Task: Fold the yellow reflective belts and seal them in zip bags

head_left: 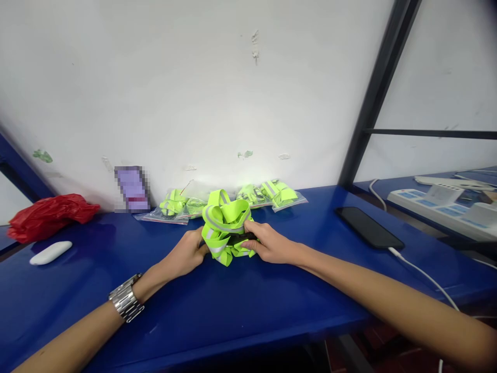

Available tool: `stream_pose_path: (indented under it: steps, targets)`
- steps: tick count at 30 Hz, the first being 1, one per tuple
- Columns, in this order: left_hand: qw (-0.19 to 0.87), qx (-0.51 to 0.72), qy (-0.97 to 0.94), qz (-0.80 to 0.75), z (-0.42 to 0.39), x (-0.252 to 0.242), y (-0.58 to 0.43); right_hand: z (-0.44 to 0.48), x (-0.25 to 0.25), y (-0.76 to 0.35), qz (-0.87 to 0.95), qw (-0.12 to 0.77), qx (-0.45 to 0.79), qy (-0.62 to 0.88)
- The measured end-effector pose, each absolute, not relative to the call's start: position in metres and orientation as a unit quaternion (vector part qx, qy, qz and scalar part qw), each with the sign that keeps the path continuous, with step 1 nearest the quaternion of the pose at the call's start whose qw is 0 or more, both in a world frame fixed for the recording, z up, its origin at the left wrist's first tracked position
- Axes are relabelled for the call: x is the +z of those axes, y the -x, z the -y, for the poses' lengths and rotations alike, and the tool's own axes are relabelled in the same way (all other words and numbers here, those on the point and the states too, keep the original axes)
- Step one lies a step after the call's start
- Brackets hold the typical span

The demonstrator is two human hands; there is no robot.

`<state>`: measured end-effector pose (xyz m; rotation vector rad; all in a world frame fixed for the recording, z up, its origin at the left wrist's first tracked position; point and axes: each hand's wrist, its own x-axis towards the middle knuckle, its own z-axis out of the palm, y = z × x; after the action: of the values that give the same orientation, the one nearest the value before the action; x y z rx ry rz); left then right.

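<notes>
Reflective yellow strapping [227, 215] is bunched in loose loops between the two hands, held up over the bench [233, 321], with grey-silver stripes along its bands. The left hand [190, 252] is closed on the left edge of the bundle, its fingertips partly hidden behind the bands. The right hand [267, 242] grips the right side, thumb and fingers pinched together at a black piece [243, 238] among the loops; whether that piece is a buckle is too unclear to tell. A silver-coloured metal watch [126, 298] circles the left wrist.

Well out to the left of the left hand, a smooth white case [50, 253] lies on the blue bench top. Well to the right of the right hand, a dark-screened phone [368, 228] lies flat, a white cable [427, 277] plugged into its near end. Just beyond the hands, clear plastic bags [173, 204] of similar yellow material lie in a row near the wall [194, 93]. Beyond the left hand and farther left are a pixelated upright purple object [132, 189] and a crumpled red plastic bag [52, 215]. Far right of the hands, past a dark post [376, 93], sits a white power strip [442, 210].
</notes>
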<state>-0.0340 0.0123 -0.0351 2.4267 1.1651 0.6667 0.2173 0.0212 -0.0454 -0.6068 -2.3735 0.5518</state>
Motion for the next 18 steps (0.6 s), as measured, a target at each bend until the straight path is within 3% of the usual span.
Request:
stream_pose_path:
  steps: [9,14,18]
  targets:
    - [0.549,0.31,-0.691,-0.354,0.011,-0.018,0.027,-0.02,-0.042,-0.215,0.895,0.303,0.192,0.266]
    - [0.508,0.387,-0.647,-0.417,0.008,-0.028,0.015,-0.019,-0.035,-0.213,0.904,0.269,0.213,0.253]
    - [0.409,0.351,-0.711,-0.452,-0.003,-0.039,0.012,-0.016,-0.033,-0.213,0.908,0.22,0.211,0.288]
